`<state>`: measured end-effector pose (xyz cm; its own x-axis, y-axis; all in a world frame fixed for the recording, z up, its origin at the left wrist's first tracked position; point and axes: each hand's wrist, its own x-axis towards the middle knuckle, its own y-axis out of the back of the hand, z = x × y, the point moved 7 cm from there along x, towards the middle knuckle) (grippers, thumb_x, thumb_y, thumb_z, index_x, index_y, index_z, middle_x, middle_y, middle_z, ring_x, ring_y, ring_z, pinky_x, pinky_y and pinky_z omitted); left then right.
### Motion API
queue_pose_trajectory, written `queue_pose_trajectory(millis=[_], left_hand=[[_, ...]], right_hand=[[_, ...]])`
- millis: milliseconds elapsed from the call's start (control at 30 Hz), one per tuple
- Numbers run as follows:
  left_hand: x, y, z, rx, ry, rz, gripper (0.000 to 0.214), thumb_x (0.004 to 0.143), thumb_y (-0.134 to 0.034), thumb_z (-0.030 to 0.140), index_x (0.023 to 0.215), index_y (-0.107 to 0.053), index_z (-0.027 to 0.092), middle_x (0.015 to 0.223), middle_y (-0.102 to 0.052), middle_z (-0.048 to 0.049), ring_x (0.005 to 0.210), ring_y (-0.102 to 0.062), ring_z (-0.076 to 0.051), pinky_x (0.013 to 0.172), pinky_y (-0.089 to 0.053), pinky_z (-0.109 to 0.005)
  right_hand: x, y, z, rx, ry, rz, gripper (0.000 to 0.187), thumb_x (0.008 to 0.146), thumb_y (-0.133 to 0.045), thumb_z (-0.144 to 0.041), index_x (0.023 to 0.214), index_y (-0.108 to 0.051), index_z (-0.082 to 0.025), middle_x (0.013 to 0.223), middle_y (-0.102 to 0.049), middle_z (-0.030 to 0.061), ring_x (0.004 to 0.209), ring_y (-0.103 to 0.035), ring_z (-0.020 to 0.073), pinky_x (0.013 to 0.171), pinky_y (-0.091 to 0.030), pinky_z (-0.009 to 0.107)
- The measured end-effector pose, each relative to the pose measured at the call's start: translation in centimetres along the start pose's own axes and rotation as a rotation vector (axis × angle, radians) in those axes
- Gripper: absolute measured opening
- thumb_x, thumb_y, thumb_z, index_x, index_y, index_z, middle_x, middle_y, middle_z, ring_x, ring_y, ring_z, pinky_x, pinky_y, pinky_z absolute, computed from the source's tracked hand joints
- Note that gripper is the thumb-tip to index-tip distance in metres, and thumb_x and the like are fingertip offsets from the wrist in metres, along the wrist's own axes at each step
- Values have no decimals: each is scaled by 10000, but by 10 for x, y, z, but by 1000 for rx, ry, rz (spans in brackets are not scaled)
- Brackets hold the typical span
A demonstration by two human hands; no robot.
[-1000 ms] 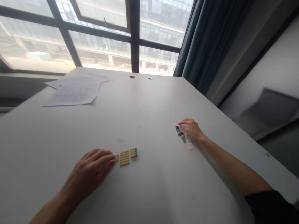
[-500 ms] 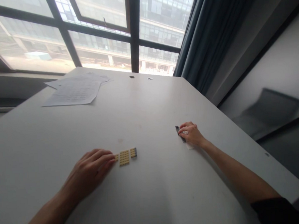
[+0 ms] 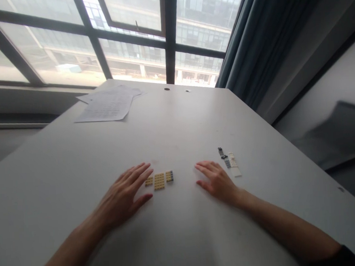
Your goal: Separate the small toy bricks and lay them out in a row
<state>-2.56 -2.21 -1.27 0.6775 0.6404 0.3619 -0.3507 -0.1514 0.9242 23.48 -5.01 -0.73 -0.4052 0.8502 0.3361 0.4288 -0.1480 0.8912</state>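
Three groups of small studded toy bricks lie in a row on the white table. The left tan group [image 3: 149, 181] is closest to my left hand [image 3: 125, 193], whose fingers are apart around its left side with nothing in them. A larger tan block [image 3: 159, 181] sits in the middle, and a tan and dark grey group [image 3: 169, 176] is to its right. My right hand [image 3: 215, 181] is open and empty, fingers pointing left toward the row. Right of it lie dark grey pieces [image 3: 223, 156] and a white strip of pieces [image 3: 234, 164], side by side.
The white table [image 3: 177, 125] reaches to the window at the back. Printed paper sheets [image 3: 105, 105] lie at its far left. Two small round holes, one of them dark [image 3: 166, 89], are near the far edge. A dark curtain [image 3: 250, 43] hangs at the right.
My right hand has let go of the dark grey pieces and moved left, uncovering the white strip. My left hand's fingers have spread away from the left tan group. The view has shifted slightly.
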Motion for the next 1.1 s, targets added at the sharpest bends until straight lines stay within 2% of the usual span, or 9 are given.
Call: queue_pose_trajectory(millis=[100, 167, 267, 367, 467, 567, 867, 1000, 1100], left_hand=[[-7, -12, 19, 25, -74, -116, 857, 836, -502, 602, 1498, -153, 184, 1535, -244, -122, 1401, -258, -314, 1135, -252, -459], [-12, -20, 29, 19, -112, -180, 914, 823, -484, 643, 1504, -87, 181, 1546, -195, -125, 1411, -225, -318, 1145, -221, -463], [-15, -28, 35, 9, -123, -224, 904, 827, -456, 660, 1502, -72, 198, 1543, -198, -116, 1406, -242, -311, 1147, -202, -457], [-12, -32, 35, 11, -113, -218, 886, 833, -438, 663, 1501, -72, 210, 1537, -221, -106, 1401, -261, -300, 1146, -204, -439], [-2, -38, 40, 31, -107, -219, 884, 841, -416, 669, 1501, -66, 197, 1541, -206, -108, 1409, -237, -302, 1142, -199, -436], [17, -47, 52, 25, -91, -241, 863, 853, -367, 681, 1501, -91, 183, 1545, -188, -112, 1418, -206, -307, 1141, -185, -447], [108, -86, 119, -157, -90, -298, 919, 824, -269, 761, 1488, -191, 130, 1544, -168, -161, 1433, -136, -318, 1152, -114, -474], [138, -102, 145, -212, -130, -303, 928, 825, -269, 760, 1486, -185, 113, 1543, -174, -171, 1438, -114, -315, 1157, -91, -485], [149, -104, 156, -250, -158, -289, 914, 837, -286, 741, 1490, -157, 113, 1552, -161, -157, 1443, -87, -300, 1166, -71, -477]], right_hand=[[4, -25, -47, -26, 107, -109, 697, 886, -481, -537, 1409, -381, -88, 1430, -427, 183, 1323, -377, 295, 1098, -323, 457], [10, -36, -67, -38, 135, -148, 781, 883, -453, -573, 1444, -296, -53, 1482, -334, 206, 1384, -284, 306, 1135, -261, 467], [19, -45, -80, -44, 146, -180, 812, 884, -433, -591, 1460, -243, -51, 1506, -286, 202, 1419, -210, 295, 1160, -202, 469], [21, -46, -79, -52, 157, -209, 796, 888, -413, -600, 1458, -254, -67, 1502, -299, 190, 1424, -201, 281, 1167, -174, 472], [15, -41, -67, -83, 167, -229, 793, 892, -398, -606, 1459, -256, -70, 1505, -294, 185, 1426, -194, 281, 1172, -135, 478], [3, -31, -44, -137, 148, -227, 802, 888, -389, -623, 1462, -259, -78, 1503, -301, 179, 1424, -196, 291, 1173, -99, 495], [-41, 18, 57, -318, 12, -192, 755, 877, -435, -611, 1450, -322, -132, 1461, -391, 164, 1404, -250, 310, 1149, -98, 552], [-53, 26, 76, -344, -16, -201, 727, 895, -417, -588, 1464, -292, -152, 1484, -358, 140, 1414, -224, 304, 1147, -102, 556], [-57, 26, 79, -299, -57, -167, 730, 904, -395, -588, 1470, -272, -142, 1507, -314, 139, 1427, -185, 295, 1154, -91, 549]])
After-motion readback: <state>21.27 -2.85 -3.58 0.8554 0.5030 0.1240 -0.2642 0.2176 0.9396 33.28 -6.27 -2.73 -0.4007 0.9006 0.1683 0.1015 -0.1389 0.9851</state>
